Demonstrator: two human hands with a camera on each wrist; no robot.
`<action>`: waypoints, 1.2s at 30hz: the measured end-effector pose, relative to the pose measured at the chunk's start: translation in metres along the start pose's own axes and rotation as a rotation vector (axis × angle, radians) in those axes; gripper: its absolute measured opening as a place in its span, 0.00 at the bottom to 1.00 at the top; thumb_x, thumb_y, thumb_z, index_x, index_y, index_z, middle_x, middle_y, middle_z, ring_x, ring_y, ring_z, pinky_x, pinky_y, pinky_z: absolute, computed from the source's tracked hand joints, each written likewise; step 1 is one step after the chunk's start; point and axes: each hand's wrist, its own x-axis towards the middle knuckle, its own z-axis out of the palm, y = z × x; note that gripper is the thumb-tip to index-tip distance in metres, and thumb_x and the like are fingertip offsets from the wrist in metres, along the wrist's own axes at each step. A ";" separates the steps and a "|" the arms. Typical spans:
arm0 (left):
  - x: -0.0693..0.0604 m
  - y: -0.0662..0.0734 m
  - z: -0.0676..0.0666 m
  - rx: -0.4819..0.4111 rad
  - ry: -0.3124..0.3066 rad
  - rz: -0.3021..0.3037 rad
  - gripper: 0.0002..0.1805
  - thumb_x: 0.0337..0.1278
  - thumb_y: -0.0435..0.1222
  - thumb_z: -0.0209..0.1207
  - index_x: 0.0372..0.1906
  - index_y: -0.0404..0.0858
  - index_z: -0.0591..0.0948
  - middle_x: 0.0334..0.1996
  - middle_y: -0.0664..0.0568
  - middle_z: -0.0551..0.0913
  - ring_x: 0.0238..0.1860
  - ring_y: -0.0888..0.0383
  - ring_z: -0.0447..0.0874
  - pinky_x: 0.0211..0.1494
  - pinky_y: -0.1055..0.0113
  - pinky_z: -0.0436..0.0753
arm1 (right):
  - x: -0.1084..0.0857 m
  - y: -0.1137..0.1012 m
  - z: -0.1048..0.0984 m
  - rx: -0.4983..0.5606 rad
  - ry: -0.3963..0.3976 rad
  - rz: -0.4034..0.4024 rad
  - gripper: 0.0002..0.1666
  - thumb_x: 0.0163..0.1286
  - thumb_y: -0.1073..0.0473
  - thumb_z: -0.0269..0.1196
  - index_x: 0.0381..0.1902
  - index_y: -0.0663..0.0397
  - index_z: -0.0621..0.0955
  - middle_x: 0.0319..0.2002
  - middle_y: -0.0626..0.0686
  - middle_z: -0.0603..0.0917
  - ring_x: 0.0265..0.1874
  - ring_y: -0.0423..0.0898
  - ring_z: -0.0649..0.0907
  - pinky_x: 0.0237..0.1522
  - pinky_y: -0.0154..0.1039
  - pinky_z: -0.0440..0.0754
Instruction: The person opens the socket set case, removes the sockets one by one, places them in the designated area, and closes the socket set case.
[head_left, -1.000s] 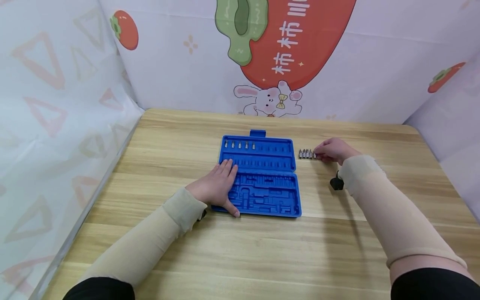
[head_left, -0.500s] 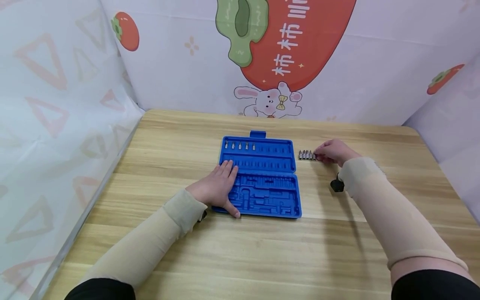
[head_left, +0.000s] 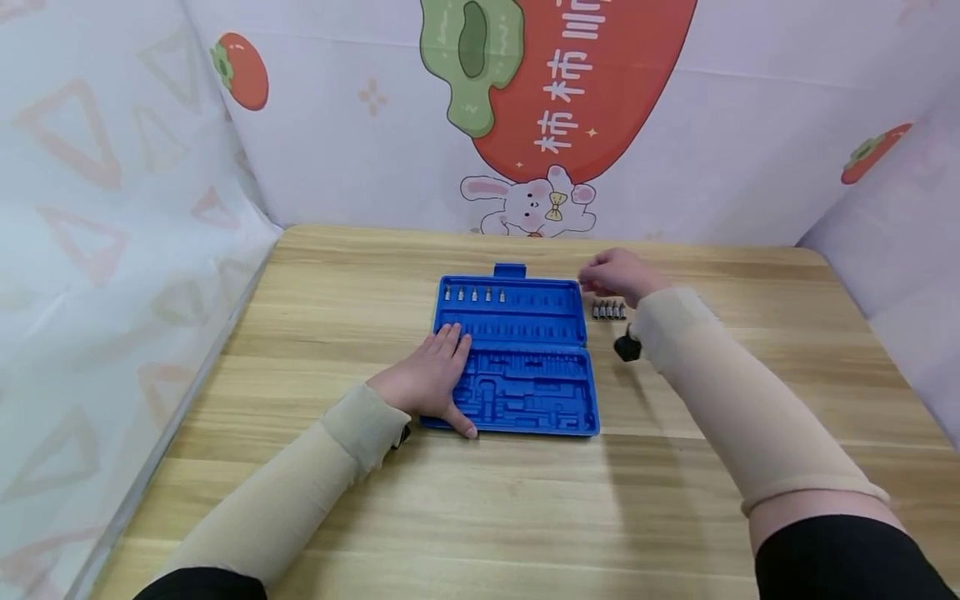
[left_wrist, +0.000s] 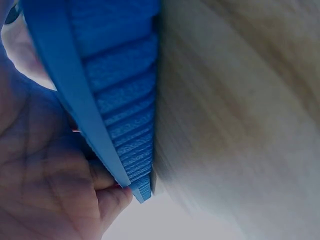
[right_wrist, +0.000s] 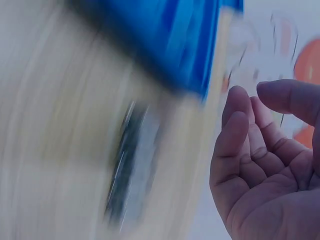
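Observation:
An open blue plastic tool case (head_left: pixel 517 392) lies on the table. Several small silver screwdriver bits (head_left: pixel 475 294) sit in the left part of its top row. My left hand (head_left: pixel 427 375) rests flat on the case's left side, fingers spread; the left wrist view shows the palm beside the case's blue side wall (left_wrist: pixel 125 100). Just beyond the case's upper right corner is my right hand (head_left: pixel 618 275), above the table. Its fingers (right_wrist: pixel 232 132) are bent and the thumb tip comes close to them; whether a bit is between them cannot be made out. Below it, several loose bits (head_left: pixel 609 310) stand in a row.
The wooden table (head_left: pixel 517 517) extends around the case. A white printed cloth (head_left: pixel 337 150) hangs behind it, with more cloth on both sides. The case's latch tab (head_left: pixel 510 271) sticks out at its far edge.
My right hand has left the right end of the loose row of bits, moving left and away toward the case's far corner. The left hand stays on the case. The head view shifts slightly.

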 end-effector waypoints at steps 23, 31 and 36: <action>0.001 0.000 0.002 0.007 0.006 0.003 0.80 0.36 0.73 0.72 0.82 0.29 0.44 0.82 0.34 0.38 0.82 0.39 0.31 0.81 0.49 0.41 | 0.034 -0.054 0.115 -0.400 0.200 -0.046 0.16 0.70 0.50 0.69 0.36 0.60 0.87 0.31 0.53 0.83 0.34 0.50 0.81 0.43 0.44 0.81; 0.002 0.000 0.001 -0.001 0.010 0.014 0.80 0.37 0.72 0.73 0.82 0.28 0.44 0.82 0.32 0.38 0.82 0.39 0.31 0.81 0.49 0.42 | 0.038 -0.046 0.116 -0.226 0.211 -0.083 0.20 0.72 0.57 0.66 0.20 0.52 0.75 0.19 0.47 0.71 0.23 0.46 0.73 0.31 0.39 0.72; 0.003 0.000 0.000 -0.005 0.002 0.007 0.80 0.37 0.72 0.73 0.82 0.28 0.44 0.82 0.33 0.38 0.82 0.39 0.31 0.81 0.49 0.42 | 0.039 -0.037 0.108 -0.088 0.133 -0.142 0.09 0.74 0.59 0.64 0.32 0.54 0.80 0.32 0.49 0.78 0.30 0.45 0.74 0.34 0.38 0.72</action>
